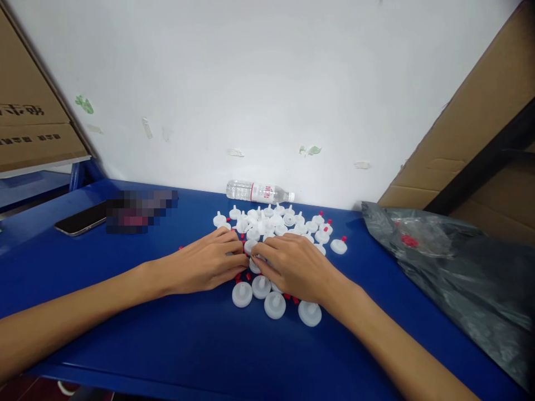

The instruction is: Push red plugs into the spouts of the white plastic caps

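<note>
Both my hands rest on a blue table (175,334) among several white plastic disc-shaped caps (271,223), some tipped with small red plugs (343,239). My left hand (204,262) lies palm down with its fingers curled toward the centre. My right hand (295,266) meets it fingertip to fingertip, and the fingers of both pinch together around a small white cap (251,247) between them. More white caps (275,304) lie just in front of my right wrist, and loose red plugs (242,275) show under the hands.
A clear water bottle (259,192) lies on its side against the white wall. A dark phone (79,221) lies at the left. A grey plastic bag (451,262) with red pieces inside covers the table's right side. Cardboard boxes (29,111) stand at both sides.
</note>
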`<state>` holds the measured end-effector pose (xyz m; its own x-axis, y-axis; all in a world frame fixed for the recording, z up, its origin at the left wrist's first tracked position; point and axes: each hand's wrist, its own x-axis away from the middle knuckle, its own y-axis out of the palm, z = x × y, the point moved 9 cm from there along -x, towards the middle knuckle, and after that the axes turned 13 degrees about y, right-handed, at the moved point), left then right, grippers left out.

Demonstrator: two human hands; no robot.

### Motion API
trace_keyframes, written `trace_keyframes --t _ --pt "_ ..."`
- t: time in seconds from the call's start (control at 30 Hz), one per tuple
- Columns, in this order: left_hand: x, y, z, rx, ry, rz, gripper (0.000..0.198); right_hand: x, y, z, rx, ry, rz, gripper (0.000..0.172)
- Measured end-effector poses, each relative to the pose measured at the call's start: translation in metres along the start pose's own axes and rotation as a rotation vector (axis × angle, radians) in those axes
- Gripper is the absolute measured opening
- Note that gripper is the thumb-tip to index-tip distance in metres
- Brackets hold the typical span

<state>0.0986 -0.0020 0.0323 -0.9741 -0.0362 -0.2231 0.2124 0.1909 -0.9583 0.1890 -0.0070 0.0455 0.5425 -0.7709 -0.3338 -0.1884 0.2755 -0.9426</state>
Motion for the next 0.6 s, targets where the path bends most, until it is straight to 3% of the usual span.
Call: trace_keyframes --t 0.6 --pt "-0.0003 -0.0021 0.0004 0.003 0.002 0.024 0.017 0.0001 0.0014 -0.0007 -0.002 0.007 -0.035 0.024"
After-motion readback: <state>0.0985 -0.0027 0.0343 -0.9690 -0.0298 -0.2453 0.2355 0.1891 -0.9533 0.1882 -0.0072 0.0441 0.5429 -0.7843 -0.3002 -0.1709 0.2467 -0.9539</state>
